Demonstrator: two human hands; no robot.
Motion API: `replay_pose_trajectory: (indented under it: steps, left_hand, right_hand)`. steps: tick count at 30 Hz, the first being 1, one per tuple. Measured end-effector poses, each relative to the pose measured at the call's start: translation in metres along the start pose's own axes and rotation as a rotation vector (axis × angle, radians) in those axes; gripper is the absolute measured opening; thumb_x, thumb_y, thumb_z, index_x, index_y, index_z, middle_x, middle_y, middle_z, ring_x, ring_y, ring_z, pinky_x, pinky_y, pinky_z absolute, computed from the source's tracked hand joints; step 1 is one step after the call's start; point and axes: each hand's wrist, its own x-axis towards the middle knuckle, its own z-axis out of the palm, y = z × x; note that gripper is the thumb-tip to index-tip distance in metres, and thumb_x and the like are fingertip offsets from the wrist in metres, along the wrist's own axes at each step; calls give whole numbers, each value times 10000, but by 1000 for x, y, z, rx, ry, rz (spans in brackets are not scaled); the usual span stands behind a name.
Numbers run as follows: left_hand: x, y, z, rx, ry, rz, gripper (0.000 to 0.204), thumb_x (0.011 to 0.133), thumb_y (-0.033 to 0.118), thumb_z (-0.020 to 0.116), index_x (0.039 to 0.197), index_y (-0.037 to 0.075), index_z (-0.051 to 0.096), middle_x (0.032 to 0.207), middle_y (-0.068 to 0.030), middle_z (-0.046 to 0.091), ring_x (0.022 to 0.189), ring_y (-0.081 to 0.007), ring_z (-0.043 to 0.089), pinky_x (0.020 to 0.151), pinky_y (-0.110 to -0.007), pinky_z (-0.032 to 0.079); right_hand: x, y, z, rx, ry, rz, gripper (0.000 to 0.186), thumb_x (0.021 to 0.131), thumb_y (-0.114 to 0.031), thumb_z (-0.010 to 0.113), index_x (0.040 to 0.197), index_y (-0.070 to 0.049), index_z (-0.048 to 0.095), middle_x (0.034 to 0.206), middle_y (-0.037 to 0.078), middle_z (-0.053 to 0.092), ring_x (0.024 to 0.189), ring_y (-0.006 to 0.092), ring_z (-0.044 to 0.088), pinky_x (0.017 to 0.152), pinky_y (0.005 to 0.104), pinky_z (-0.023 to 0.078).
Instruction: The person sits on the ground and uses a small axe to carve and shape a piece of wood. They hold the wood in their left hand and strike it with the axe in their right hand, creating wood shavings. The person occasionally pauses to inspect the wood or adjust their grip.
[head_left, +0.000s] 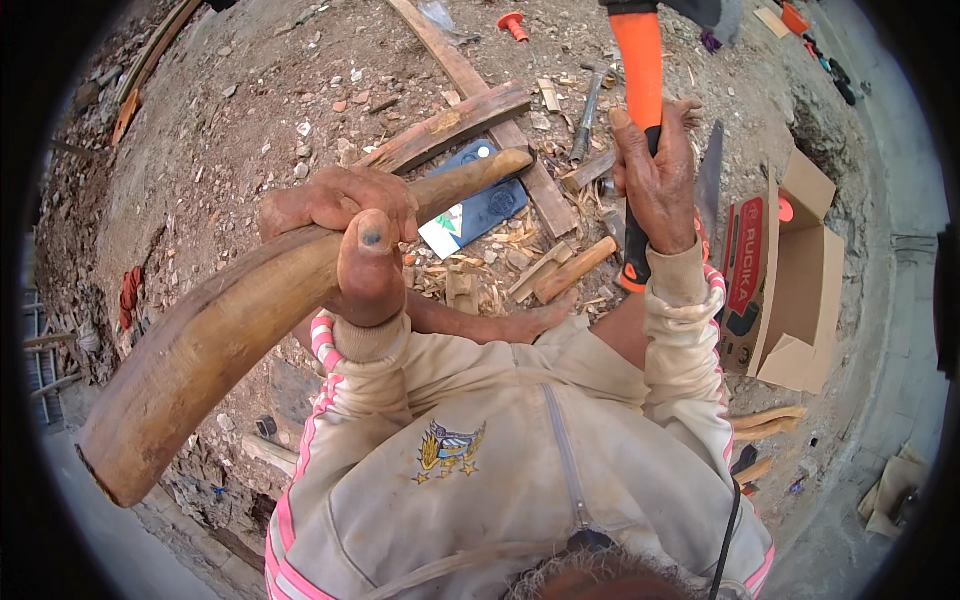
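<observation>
Holding axe [642, 75] near lettered carton [745, 285]

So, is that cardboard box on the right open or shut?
Open: the cardboard box has its flaps spread outward, and part of its inside shows.

A single wide fisheye view is taken from the person's head [610, 582], pointed steeply down. The pale jacket [500, 500] is seen very near at the lower middle, the left hand [358, 203] farther off at left of centre, the right hand [660, 195] at upper right, the ground [250, 130] beyond. Straight edges are bent toward the frame's border.
</observation>
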Motion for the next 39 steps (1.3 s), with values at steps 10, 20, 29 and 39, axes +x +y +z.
replay_pose_trajectory:
  steps: [10, 20, 29, 39]
  left_hand:
    - [3, 2, -3, -9, 24, -43, 213, 893, 55, 647, 963, 78, 447, 687, -69, 522, 540, -132, 498, 509, -308, 500]
    - [67, -38, -28, 2, 22, -61, 132, 912, 45, 655, 941, 63, 527, 727, -52, 519, 622, -148, 540, 572, -318, 503]
    - [186, -143, -44, 154, 212, -230, 139, 942, 178, 706, 922, 92, 599, 657, 5, 560, 524, -126, 559, 469, -261, 475]
    - [103, -103, -48, -35, 49, -417, 145, 961, 202, 661, 930, 119, 546, 744, 2, 503, 723, -169, 546, 785, -387, 481]
  right_hand:
    - [-105, 213, 49, -454, -241, 349, 290, 866, -196, 681, 1094, -24, 628, 843, 209, 652, 845, 332, 700, 767, 438, 520]
    - [18, -22, 8, 157, 3, 58, 241, 1026, -256, 650, 1102, -45, 560, 641, -21, 506, 491, 59, 494, 437, 232, 403]
    - [-21, 91, 23, 358, 442, 57, 172, 982, -124, 677, 1041, -50, 533, 755, 25, 556, 520, 73, 497, 478, 261, 439]
    - [-121, 218, 68, 228, -161, 945, 382, 937, -166, 598, 1273, 6, 540, 742, 69, 609, 510, 152, 603, 455, 330, 488]
